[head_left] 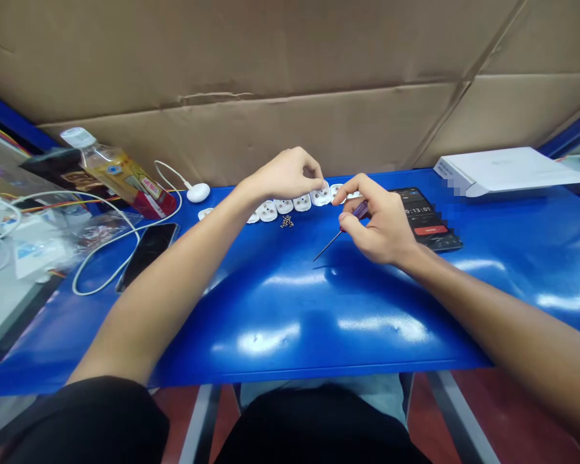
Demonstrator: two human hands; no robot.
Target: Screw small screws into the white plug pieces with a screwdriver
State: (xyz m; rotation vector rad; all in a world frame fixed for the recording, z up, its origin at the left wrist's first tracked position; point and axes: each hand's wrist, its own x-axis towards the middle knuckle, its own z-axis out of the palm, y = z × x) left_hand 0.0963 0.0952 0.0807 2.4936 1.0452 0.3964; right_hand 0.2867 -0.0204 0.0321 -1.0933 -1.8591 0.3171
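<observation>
My right hand [384, 222] holds a screwdriver [327, 246] with a purple handle and a thin dark shaft, its tip pointing down and left above the blue table. My left hand [292, 175] reaches across to the back, thumb and fingers pinched at the upper edge of a white plastic part [321, 194]. That part stands in a row of several like it, such as another white part [267, 211] farther left. Part of the row lies hidden behind my left forearm and right fingers. Just in front of the row is a small heap of screws [287, 222].
To the right, a phone with a lit timer [428, 219] lies near a white box [507, 169]. On the left are a dark phone [147, 252], a white cable [107, 283], a tilted drink bottle [130, 177] and a round white device [198, 192]. Cardboard [290, 58] backs the table.
</observation>
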